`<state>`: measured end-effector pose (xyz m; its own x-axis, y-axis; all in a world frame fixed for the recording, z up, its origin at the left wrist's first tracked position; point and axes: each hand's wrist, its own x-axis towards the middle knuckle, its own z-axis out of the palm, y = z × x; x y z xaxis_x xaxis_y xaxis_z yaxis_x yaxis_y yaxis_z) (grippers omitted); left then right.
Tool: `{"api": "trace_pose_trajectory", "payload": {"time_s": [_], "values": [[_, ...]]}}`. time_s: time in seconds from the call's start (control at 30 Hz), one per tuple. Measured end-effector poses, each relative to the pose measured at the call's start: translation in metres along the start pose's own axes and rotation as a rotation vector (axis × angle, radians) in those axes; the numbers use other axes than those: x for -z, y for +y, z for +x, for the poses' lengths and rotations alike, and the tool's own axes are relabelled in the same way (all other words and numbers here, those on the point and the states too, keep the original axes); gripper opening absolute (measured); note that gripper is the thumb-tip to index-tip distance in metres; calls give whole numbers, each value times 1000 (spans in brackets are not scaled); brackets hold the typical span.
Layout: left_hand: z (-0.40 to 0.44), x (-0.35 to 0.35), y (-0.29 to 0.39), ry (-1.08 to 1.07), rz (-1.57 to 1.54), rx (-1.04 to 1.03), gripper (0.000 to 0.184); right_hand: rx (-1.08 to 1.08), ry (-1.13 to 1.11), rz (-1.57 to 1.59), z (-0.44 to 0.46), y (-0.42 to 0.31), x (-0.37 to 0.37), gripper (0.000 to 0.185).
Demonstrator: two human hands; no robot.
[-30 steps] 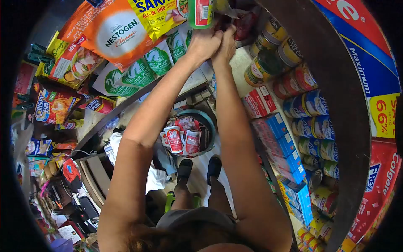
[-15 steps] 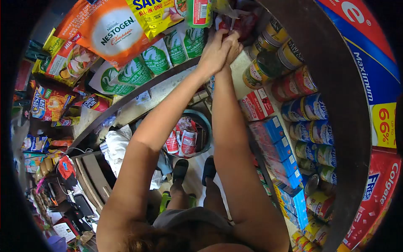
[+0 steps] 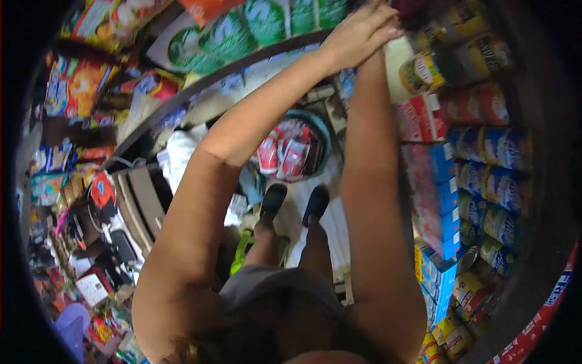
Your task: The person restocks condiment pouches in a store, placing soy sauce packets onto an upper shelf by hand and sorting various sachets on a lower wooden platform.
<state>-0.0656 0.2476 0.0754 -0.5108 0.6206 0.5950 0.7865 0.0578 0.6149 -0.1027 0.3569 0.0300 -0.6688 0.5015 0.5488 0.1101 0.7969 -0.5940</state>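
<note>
Beyond the teal-rimmed basket, my left hand lies across my right hand, its fingers loosely spread; I can't tell whether my mostly hidden right fingers grip anything. The dark red item is just beside them, also beyond the basket; green-and-white pouches lie beyond it, leftward.

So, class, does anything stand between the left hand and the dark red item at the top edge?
Nothing visible stands between the left hand and the dark red item beside its fingers; the blur hides whether they touch.
</note>
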Motion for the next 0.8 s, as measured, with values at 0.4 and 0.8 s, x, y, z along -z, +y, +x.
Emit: {"api": "trace_pose_trajectory", "payload": {"time_s": [0.4, 0.8], "values": [[-425, -33, -102, 10, 407, 1565, 69, 383, -48, 449, -233, -39, 10, 12], [-462, -41, -96, 121, 213, 1146, 38, -357, -940, 555, -486, 17, 16, 28]]}}
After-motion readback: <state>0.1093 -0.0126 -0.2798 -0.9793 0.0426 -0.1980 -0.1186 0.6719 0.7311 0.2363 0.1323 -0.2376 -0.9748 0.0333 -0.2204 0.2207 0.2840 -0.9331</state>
